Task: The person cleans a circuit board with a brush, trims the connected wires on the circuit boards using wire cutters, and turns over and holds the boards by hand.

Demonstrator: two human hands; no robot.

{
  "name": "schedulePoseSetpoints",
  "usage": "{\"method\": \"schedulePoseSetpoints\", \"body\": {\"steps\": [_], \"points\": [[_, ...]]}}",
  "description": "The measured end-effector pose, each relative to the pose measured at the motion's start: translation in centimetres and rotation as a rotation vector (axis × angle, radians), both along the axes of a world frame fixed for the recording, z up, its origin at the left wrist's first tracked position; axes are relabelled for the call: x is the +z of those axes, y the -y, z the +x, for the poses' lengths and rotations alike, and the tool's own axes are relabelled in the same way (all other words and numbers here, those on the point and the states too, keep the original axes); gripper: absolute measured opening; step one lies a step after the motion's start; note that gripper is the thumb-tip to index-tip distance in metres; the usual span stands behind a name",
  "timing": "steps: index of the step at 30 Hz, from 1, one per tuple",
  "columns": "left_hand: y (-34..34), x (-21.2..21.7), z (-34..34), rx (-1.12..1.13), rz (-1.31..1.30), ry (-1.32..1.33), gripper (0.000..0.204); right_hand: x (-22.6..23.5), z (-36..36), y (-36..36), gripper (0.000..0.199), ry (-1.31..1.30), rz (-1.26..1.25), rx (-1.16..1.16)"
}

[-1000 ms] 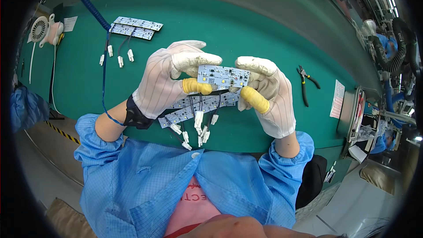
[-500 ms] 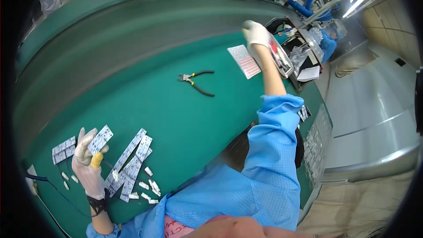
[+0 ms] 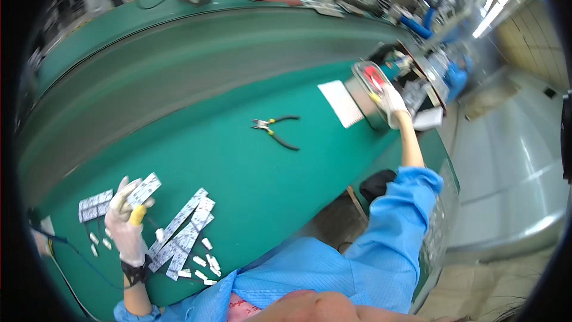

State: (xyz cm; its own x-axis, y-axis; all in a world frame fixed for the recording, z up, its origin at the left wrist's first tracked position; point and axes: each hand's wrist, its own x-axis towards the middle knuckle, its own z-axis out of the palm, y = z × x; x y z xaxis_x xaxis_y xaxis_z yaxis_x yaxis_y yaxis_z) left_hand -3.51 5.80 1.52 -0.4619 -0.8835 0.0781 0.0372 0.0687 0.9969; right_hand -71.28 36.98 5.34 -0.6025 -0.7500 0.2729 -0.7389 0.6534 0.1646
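The thumb of the left hand [image 3: 125, 226], in its yellow cover [image 3: 137, 214], and the gloved fingers are closed on a small circuit board [image 3: 144, 189], which is held tilted above the table [image 3: 238, 194], toward eight o'clock of the view; the right hand [image 3: 393, 105], also gloved, is at the metal tray [image 3: 362, 95], toward two o'clock, with its fingers by a red item [image 3: 374, 76]; these fingers are blurred, so I cannot tell whether they grip something; around the left wrist there is a black band [image 3: 136, 271]; at three o'clock from the left hand lie overlapping strip boards [image 3: 193, 229], with white connectors [image 3: 200, 260] near their lower ends; at ten o'clock from this hand lie two short boards [image 3: 95, 206], side by side; pliers [image 3: 264, 124] rest with spread handles near the middle of the view; a pale sheet [image 3: 341, 104] lies just beside the tray, at its nine o'clock.
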Motion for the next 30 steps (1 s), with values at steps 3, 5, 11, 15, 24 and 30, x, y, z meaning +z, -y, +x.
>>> {"method": "schedulePoseSetpoints", "body": {"steps": [3, 5, 11, 15, 24, 30], "points": [[-0.4, 1.2, -0.5, 0.020, -0.037, 0.018, 0.033, 0.1, 4.9, 2.6, 0.026, 0.183, -0.077, -0.112], [0.0, 1.4, -0.7, -0.051, -0.072, 0.028, 0.037, 1.8, 5.9, 1.8, 0.025, 0.240, -0.131, -0.204], [0.1, 0.9, 0.1, -0.037, -0.294, 0.139, 0.047, 8.1, 14.5, 4.5, 0.072, 0.659, -0.352, -0.225], [0.2, 0.9, 0.0, -0.040, -0.360, 0.168, 0.050, 2.9, 6.1, 0.9, 0.065, 0.659, -0.562, -0.099], [0.9, -0.1, -0.1, -0.011, -0.455, 0.226, 0.033, 10.8, 8.8, 1.7, 0.048, 0.112, 0.166, -0.261], [0.3, -0.1, 0.2, -0.016, -0.448, 0.236, 0.041, 9.0, 8.4, 0.4, 0.044, 0.162, 0.215, -0.270]]}}
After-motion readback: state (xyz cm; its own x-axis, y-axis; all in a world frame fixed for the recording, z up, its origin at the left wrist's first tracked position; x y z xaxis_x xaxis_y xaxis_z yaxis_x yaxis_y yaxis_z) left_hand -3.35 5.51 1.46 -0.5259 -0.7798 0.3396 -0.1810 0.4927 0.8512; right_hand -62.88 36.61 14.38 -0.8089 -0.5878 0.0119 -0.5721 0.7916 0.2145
